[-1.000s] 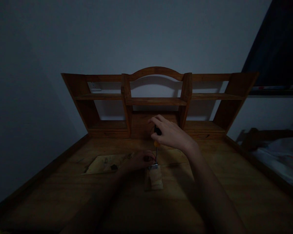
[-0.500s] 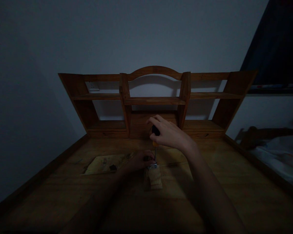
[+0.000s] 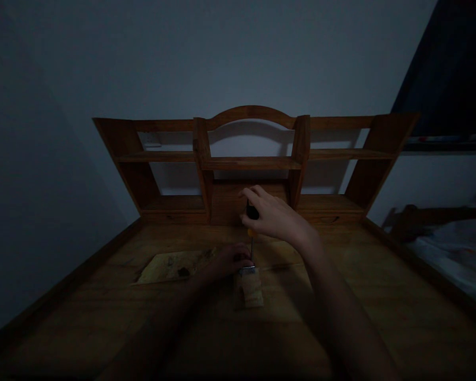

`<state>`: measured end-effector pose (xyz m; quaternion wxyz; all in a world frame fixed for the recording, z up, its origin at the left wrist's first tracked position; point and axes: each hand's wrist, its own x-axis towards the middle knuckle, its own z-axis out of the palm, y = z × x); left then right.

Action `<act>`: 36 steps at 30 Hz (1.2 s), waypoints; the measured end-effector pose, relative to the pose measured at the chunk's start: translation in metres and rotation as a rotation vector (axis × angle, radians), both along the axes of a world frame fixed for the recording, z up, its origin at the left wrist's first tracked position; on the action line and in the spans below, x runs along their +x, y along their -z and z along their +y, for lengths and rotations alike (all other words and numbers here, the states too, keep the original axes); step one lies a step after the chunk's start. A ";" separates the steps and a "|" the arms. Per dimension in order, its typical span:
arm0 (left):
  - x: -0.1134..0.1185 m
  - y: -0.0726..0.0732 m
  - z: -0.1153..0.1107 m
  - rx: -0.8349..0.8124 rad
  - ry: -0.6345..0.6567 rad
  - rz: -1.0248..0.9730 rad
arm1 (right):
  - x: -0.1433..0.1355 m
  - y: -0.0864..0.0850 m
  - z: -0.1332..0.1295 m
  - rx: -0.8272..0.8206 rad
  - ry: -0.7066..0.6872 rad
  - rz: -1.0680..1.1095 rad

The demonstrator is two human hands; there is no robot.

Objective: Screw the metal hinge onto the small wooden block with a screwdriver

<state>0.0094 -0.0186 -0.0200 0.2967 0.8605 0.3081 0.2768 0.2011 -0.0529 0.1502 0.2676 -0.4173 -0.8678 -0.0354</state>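
The right hand point(image 3: 275, 217), curled closed round the screwdriver point(image 3: 253, 212), should keep the shaft upright over the metal hinge point(image 3: 248, 270) on the wood block point(image 3: 253, 291); the left hand point(image 3: 232, 259), fingers bent beside the tip, might steady the piece against the worktop point(image 3: 182, 323), though its grip is too dark to tell

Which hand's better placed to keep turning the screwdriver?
Right, I'd say. The right hand already grips the screwdriver from above, its shaft upright over the metal piece. The left hand is low beside the shaft's tip, seemingly better placed for steadying.
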 end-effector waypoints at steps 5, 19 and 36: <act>0.000 0.000 0.000 0.002 -0.028 0.014 | 0.003 0.000 0.001 0.028 0.010 -0.020; -0.001 0.001 0.000 -0.008 -0.047 0.030 | 0.000 0.001 0.000 0.006 0.004 -0.039; 0.000 -0.004 -0.002 -0.022 -0.018 0.017 | -0.002 -0.001 -0.002 0.023 0.027 -0.019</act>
